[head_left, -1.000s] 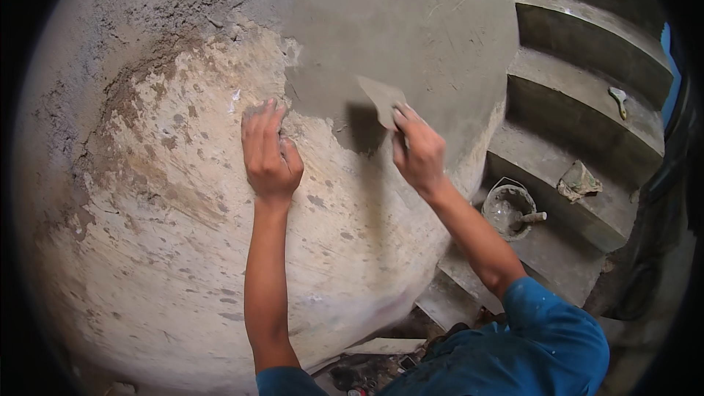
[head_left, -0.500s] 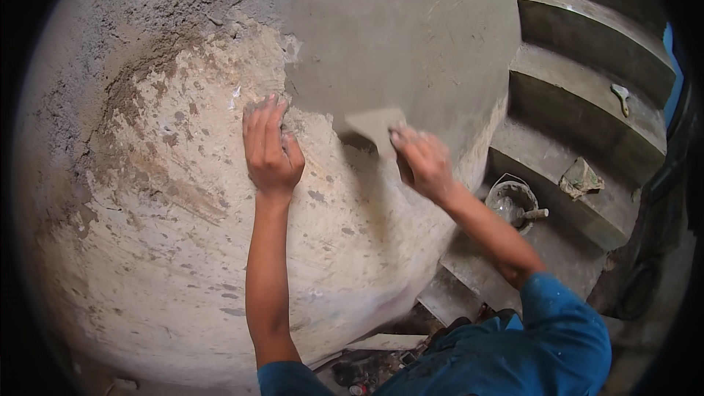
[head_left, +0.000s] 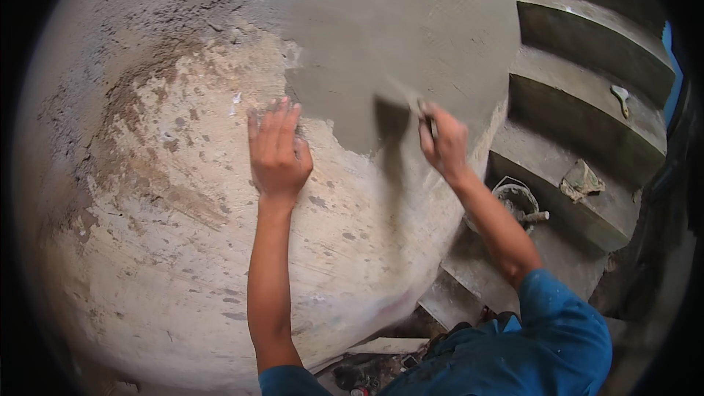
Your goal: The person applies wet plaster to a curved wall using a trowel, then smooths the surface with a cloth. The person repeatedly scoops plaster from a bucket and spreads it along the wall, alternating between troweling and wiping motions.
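My left hand [head_left: 280, 150] lies flat on the bare, pale, scarred part of the wall [head_left: 198, 227], its fingers stretched upward below the edge of the plaster. My right hand [head_left: 444, 139] is closed around the handle of a scraper [head_left: 403, 93], a flat-bladed putty knife seen nearly edge-on and blurred. Its blade is at the smooth grey plaster [head_left: 352, 44], and a dark shadow falls on the wall beneath it. Whether the whole blade edge touches the plaster I cannot tell. The plaster's ragged lower border runs between my two hands.
Concrete steps [head_left: 587, 121] climb along the right. On them are a bucket [head_left: 515, 202] of grey mix with a handled tool in it, a crumpled rag or bag [head_left: 581, 180] and a paintbrush [head_left: 622, 100]. Rough, crumbly render [head_left: 95, 66] covers the wall's upper left.
My right hand has moved up and to the right with the scraper, whose blade has turned from broadside to nearly edge-on. Grey plaster reaches lower beside it. My left hand has shifted slightly right.
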Demonstrator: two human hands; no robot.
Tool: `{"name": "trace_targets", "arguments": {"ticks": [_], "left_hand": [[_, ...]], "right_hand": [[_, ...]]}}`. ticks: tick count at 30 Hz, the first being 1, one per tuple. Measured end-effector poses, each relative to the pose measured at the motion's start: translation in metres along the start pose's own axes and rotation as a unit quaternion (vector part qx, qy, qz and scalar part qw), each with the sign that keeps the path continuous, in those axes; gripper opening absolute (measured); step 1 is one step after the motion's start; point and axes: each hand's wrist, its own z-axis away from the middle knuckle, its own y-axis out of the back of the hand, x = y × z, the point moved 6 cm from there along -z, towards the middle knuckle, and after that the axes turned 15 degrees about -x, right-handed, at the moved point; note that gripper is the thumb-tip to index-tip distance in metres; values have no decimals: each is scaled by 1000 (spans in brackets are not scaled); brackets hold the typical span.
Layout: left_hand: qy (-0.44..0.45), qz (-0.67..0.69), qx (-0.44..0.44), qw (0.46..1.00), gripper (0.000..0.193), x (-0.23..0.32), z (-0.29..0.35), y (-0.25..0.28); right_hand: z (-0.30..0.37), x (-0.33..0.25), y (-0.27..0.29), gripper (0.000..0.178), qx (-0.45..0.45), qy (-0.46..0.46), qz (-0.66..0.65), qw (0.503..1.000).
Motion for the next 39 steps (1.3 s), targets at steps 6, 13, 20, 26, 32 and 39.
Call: {"name": "trace_targets", "arguments": {"ticks": [6, 13, 20, 26, 32, 39], "left_hand": [[9, 15, -9, 1000, 55, -1, -1, -1], [-4, 31, -7, 999, 57, 0, 1, 0], [5, 17, -12, 1000, 55, -2, 0, -2], [-3, 21, -5, 1000, 57, -1, 0, -2], [0, 7, 2, 1000, 56, -2, 2, -4], [7, 8, -7, 1000, 55, 1, -1, -4]], "right_hand": [[27, -26, -32, 39, -93, 75, 22, 993], [103, -30, -33, 40, -25, 61, -67, 996], [77, -26, -76, 39, -44, 19, 31, 998], [76, -31, -32, 35, -82, 37, 0, 996], [-12, 14, -4, 35, 3, 86, 51, 995], [91, -35, -37, 34, -133, 150, -13, 980]]}}
